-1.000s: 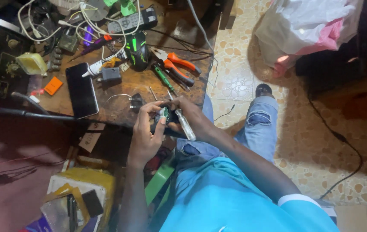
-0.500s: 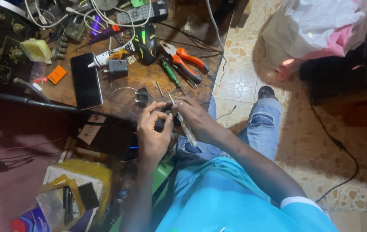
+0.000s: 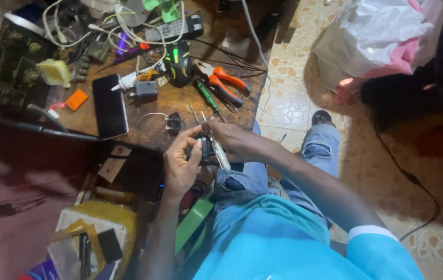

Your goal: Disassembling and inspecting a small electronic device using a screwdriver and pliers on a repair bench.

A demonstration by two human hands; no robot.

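My left hand [image 3: 181, 162] and my right hand [image 3: 234, 141] meet just below the edge of a cluttered wooden table [image 3: 164, 103]. Between them sits a small dark device [image 3: 205, 145], pinched by the left fingers. The right hand also grips a slim tool with a clear handle [image 3: 220, 154] that points up toward the device. On the table just above lie a black plug adapter [image 3: 172, 123] with a white wire, a green-handled screwdriver [image 3: 207, 98] and orange-handled pliers [image 3: 221, 80].
A black phone [image 3: 110, 106] lies on the table's left part, with a grey charger block [image 3: 144, 89], an orange piece [image 3: 76, 99], tangled white cables [image 3: 128, 26] and a remote [image 3: 174, 28] behind. A white and pink bag [image 3: 382, 41] sits on the tiled floor. Yellow boxes [image 3: 97, 233] are at lower left.
The view has drifted a little, so the table sits higher in frame. Both hands stay together on the small device, with only slight finger shifts.
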